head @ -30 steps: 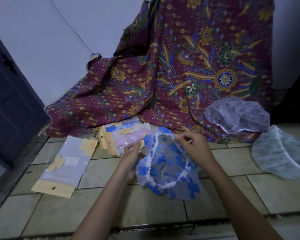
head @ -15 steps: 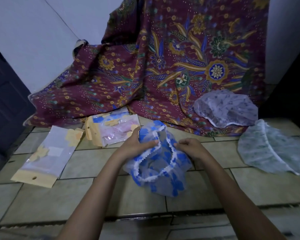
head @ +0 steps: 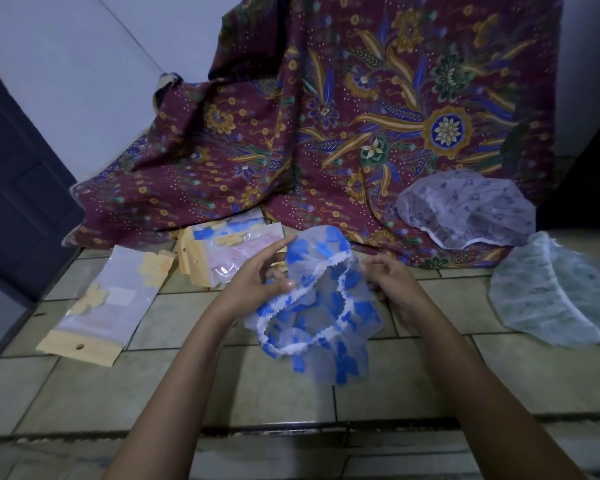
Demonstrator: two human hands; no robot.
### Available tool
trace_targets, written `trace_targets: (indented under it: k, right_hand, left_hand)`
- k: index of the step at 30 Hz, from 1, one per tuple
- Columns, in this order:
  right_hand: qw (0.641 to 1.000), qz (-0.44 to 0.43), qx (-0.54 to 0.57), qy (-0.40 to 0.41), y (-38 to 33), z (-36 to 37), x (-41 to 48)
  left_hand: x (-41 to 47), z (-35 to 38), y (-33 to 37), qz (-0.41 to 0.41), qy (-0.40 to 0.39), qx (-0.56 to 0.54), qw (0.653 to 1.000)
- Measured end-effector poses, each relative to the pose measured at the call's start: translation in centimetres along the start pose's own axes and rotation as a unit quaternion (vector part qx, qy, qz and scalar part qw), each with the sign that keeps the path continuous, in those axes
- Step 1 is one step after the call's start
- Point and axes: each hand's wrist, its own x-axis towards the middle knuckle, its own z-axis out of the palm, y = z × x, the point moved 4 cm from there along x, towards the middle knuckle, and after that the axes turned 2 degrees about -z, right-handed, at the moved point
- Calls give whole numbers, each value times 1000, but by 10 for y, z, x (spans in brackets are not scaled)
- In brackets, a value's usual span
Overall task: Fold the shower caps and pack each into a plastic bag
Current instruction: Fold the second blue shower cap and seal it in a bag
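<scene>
A pale tiled floor [head: 84, 403] is seen from above, closed off at the back by a white wall [head: 84, 64] against which a maroon batik cloth [head: 326, 116] with gold and blue flowers is draped; its lower part is spread over the tiles. A dark door [head: 14, 202] is seen at the left edge. In the middle, a clear shower cap printed with blue flowers [head: 326, 317] is held up over the floor with its white frilled rim turned toward the camera. The rim is pinched at its near left side by the left hand [head: 257, 282], whose forefinger is stretched out toward the cloth. The right side of the cap is gripped by the right hand [head: 395, 285], whose fingers are curled. To the left, a flat plastic bag [head: 108, 299] with a yellow header card and yellow flower prints is laid on the tiles; a small white label [head: 120, 296] is carried on it, but its print is too blurred to be read. Just behind the left hand, a small pile of filled bags [head: 229, 251] is set at the hem of the cloth. At the right, a grey-patterned cap [head: 465, 209] is laid on the cloth, and a pale green cap [head: 555, 296] is spread on the tiles near it.
</scene>
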Motion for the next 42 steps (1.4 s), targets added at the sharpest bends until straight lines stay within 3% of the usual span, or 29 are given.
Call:
trace_targets:
  k: [5, 9, 11, 13, 15, 19, 23, 26, 29, 32, 35, 37, 39, 42]
  right_hand:
    - [996, 40, -5, -74, 0, -2, 5]
    - [994, -25, 75, 76, -5, -25, 8]
    - [985, -63, 57, 151, -3, -41, 10]
    - [980, -85, 34, 179, 0, -50, 8]
    - [980, -110, 11, 166, -1, -49, 5]
    - [981, -165, -64, 80, -23, -33, 1]
    - [982, -175, -68, 34, -36, -24, 1]
    - [985, -110, 134, -22, -30, -22, -2]
    - [941, -34, 330, -72, -18, -27, -9]
    - [940, -20, 333, -70, -6, -33, -13]
    - [979, -43, 196, -28, 5, -38, -18]
    - [989, -37, 140, 14, 12, -41, -20]
    - [987, -12, 161, 16, 17, -41, -23]
    - [973, 27, 224, -50, 16, -29, -28]
  left_hand:
    - [13, -6, 0, 10, 18, -72, 997]
    - [19, -17, -9, 16, 154, -1, 988]
    - [18, -32, -18, 15, 254, 44, 966]
    - [15, -40, -24, 14, 303, 89, 949]
    - [15, -36, -23, -12, 273, 131, 953]
    - [24, -14, -17, -143, 97, 210, 962]
    - [35, -7, -12, -138, 18, 262, 955]
    - [43, -6, -15, -163, -12, 216, 963]
    - [44, -3, -22, -217, -47, 213, 952]
    - [44, 0, -25, -213, -29, 223, 951]
    - [46, 2, -26, -165, 32, 227, 959]
    - [45, -1, -31, -146, 92, 167, 971]
    - [43, -3, -32, -125, 134, 84, 980]
    - [38, -1, -34, -115, 183, 29, 976]
